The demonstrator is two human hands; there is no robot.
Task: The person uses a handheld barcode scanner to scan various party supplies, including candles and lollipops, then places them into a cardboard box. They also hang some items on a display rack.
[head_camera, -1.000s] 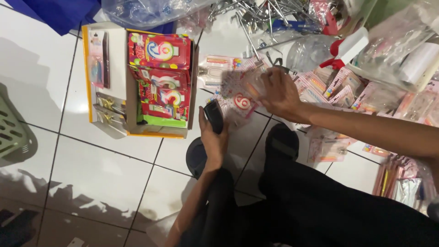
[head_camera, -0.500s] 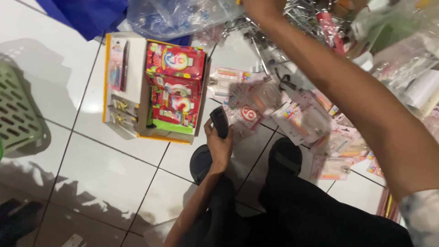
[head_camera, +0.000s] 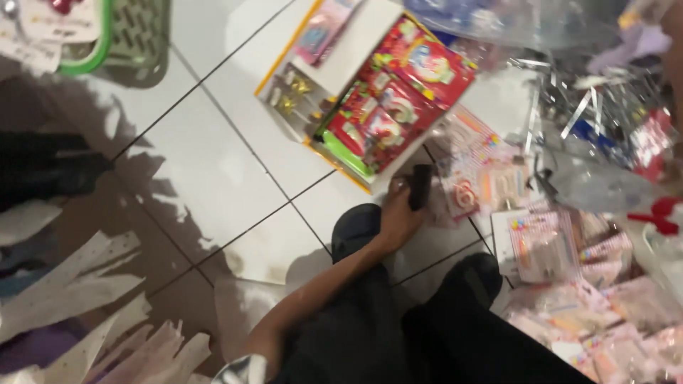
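Bare floor tiles [head_camera: 213,163] left of left hand [head_camera: 398,217] open; cardboard box [head_camera: 356,92] ahead, pink packets [head_camera: 569,256] crowding right side.

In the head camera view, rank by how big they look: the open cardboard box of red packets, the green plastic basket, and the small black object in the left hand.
1. Open cardboard box of red packets, clearly largest.
2. Green plastic basket, though the frame crops it, so its rank is unsure.
3. Small black object in the left hand, smallest.

right hand [head_camera: 672,43] risen away; view swung left
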